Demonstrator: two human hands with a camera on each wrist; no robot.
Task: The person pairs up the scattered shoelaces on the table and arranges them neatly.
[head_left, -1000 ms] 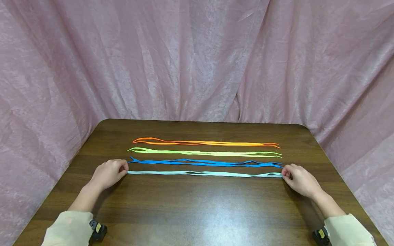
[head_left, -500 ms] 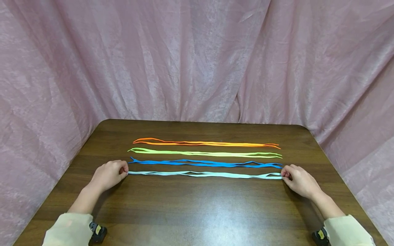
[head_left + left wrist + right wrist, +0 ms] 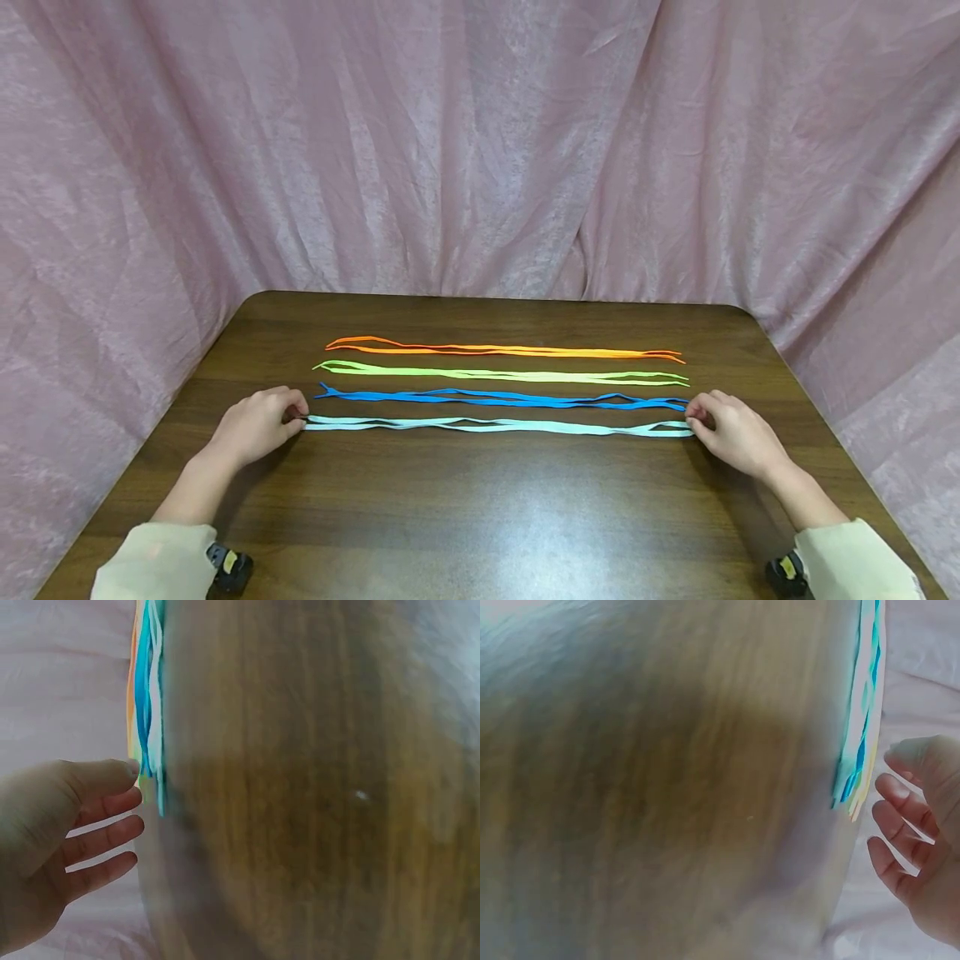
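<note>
A pale mint pair of shoelaces [image 3: 570, 428] lies stretched sideways on the table, nearest to me. My left hand [image 3: 255, 427] is at its left end; the left wrist view shows loosely bent fingers [image 3: 105, 834], with the lace ends hanging free beside the thumb. At the right end is my right hand [image 3: 735, 435], its thumb and fingers [image 3: 889, 866] apart and nothing between them in the right wrist view. Behind the mint pair run blue shoelaces [image 3: 525, 402], then yellow-green shoelaces [image 3: 525, 376], and farthest back orange shoelaces [image 3: 540, 352], all roughly parallel.
The brown wooden table [image 3: 420, 517] has rounded far corners and a glare patch near its front. A pink velvet curtain [image 3: 480, 150] hangs behind it and along both sides. Black wrist cameras sit at both pale sleeves [image 3: 153, 562].
Both hands have let go of the mint shoelaces and drawn slightly outward, the left one more. The two strands at the left end now lie a little apart. The other shoelaces stay put.
</note>
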